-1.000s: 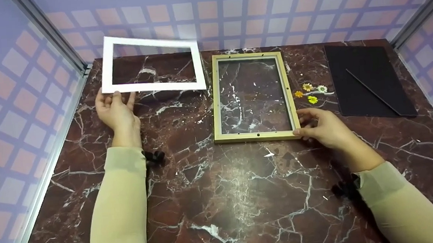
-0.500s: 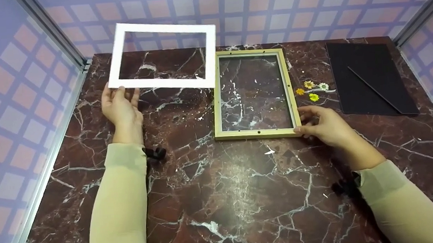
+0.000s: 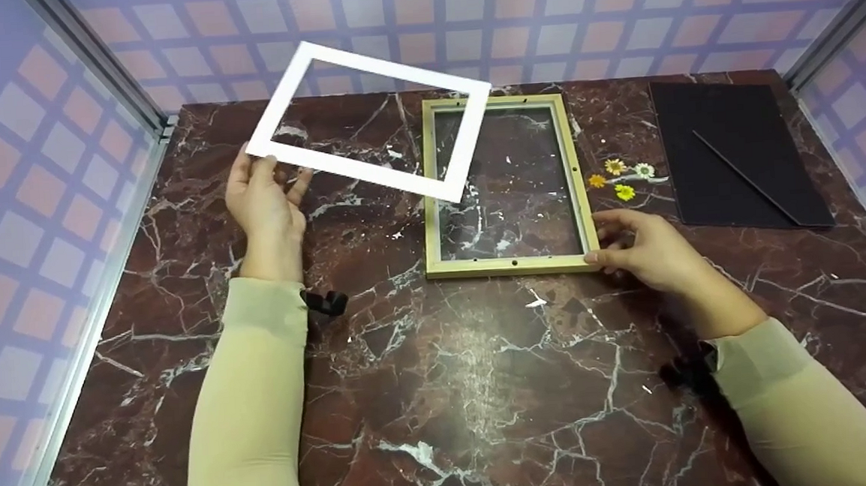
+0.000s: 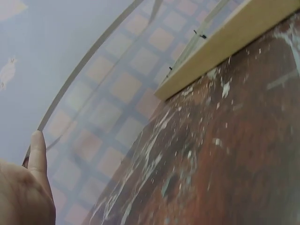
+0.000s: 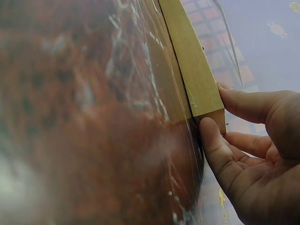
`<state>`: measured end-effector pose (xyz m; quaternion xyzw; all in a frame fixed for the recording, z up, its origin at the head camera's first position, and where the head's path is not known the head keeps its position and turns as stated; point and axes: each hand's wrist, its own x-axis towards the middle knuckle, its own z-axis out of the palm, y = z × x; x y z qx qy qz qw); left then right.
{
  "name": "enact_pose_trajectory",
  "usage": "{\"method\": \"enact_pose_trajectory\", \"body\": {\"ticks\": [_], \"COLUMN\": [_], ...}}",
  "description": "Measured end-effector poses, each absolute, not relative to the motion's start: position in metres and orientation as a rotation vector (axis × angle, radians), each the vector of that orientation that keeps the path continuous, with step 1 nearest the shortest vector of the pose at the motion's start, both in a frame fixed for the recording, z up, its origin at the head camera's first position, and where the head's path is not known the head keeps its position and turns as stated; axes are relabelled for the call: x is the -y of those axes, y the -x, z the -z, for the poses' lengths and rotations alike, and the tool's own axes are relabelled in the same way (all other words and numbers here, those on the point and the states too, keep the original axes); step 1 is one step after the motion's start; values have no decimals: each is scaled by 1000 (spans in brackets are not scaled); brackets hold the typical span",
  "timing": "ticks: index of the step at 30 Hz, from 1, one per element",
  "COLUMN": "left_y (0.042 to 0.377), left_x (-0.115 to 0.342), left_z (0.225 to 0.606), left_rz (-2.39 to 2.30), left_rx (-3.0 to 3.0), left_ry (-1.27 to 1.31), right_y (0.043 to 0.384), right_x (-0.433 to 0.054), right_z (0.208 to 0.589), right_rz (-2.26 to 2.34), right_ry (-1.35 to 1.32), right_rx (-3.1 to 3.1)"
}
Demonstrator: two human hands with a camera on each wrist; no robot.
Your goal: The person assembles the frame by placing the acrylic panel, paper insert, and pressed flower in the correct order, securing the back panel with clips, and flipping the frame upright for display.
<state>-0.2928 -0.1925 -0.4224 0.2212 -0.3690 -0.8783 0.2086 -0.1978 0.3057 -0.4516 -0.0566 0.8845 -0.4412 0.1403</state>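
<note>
At the left of the work area, in the head view: left hand [image 3: 268, 197], palm side showing, pinching one white rectangular mat [image 3: 356, 169] by its near left corner. Mat is raised above the table and set aslant, its right end lower in view than its left; opening rectangular; right end overlaps the upper left part of the frame in the head view. In the left wrist view the mat shows nearly edge-on, clear of the table.

Right hand [image 3: 648, 252]: thumb and fingers gripping the near right corner of one gold-coloured frame [image 3: 513, 266]. Frame lies flat on the table, long sides running away from the person, small dark fittings along its rails; table veining visible through its middle, though whether a clear pane fills it cannot be told with certainty.

Pale yellow-green sleeves, left [image 3: 247, 404] and right [image 3: 795, 394], cover both forearms; a black item [image 3: 325, 303] sits at the left wrist, another at the right.

Right of the frame, four small flower heads in a loose cluster: orange [image 3: 596, 181], peach [image 3: 614, 166], white [image 3: 645, 171], yellow [image 3: 625, 192]. Farther right, one black board [image 3: 753, 133], flat, bearing a thin dark diagonal strip [image 3: 746, 178].

Support: dark red-brown table [image 3: 472, 391], marble pattern, white veins. Surround: lilac back wall [image 3: 465, 38] with pink and pale squares; similar panels at either side.
</note>
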Motion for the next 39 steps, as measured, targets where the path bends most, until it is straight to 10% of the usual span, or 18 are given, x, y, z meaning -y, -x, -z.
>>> {"method": "enact_pose_trajectory", "body": {"ticks": [39], "left_y": [310], "left_x": [132], "left_z": [430], "left_rz": [2459], "left_rx": [1365], "left_ry": [-569], "right_y": [193], "right_x": [-301], "right_z": [446], "right_rz": [1250], "right_ry": [196], "right_rx": [-2501]}}
